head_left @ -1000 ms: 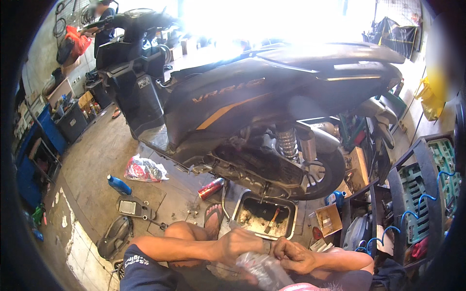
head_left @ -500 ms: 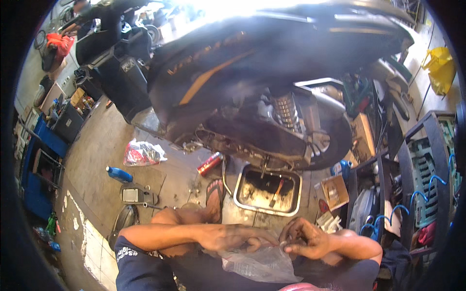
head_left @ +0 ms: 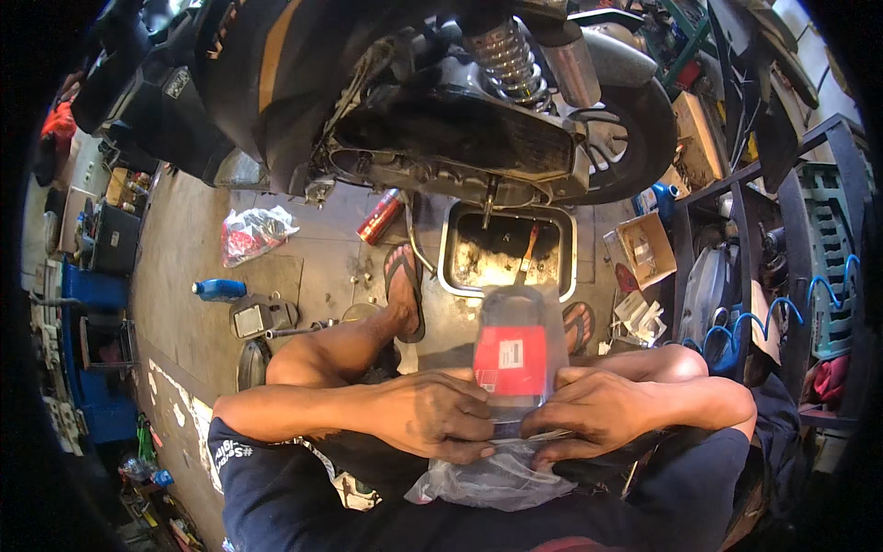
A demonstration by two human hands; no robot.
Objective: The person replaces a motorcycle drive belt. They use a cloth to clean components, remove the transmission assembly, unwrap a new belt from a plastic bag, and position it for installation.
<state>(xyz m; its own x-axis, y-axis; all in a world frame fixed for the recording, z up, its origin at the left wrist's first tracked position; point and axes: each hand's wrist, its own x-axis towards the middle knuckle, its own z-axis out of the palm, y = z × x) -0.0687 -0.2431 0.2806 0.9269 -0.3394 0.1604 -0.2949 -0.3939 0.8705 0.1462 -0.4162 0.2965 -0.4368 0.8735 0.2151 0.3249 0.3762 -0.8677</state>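
A clear plastic packet [head_left: 512, 359] with a red label is held up over my lap, something dark showing through its upper part. My left hand [head_left: 440, 416] grips its lower left edge with curled fingers. At the lower right edge, my right hand [head_left: 589, 416] pinches it between thumb and fingers. Under both hands a crumpled clear plastic bag [head_left: 497, 478] lies on my lap, touching the packet's lower end. Where one plastic stops and the other begins is hard to tell.
Ahead stands a dark scooter [head_left: 441, 138] with its lower side opened. Below it a metal pan [head_left: 443, 267] holds dark residue and a brush [head_left: 528, 253]. A red can [head_left: 379, 217], blue bottle [head_left: 219, 291] and plastic-wrapped parts [head_left: 255, 235] lie leftward; a black rack [head_left: 685, 267] stands right.
The red-labelled packet has come into sight, held upright between both hands. My hands have risen slightly in the picture, and the view has tilted lower, so the scooter and pan sit higher.
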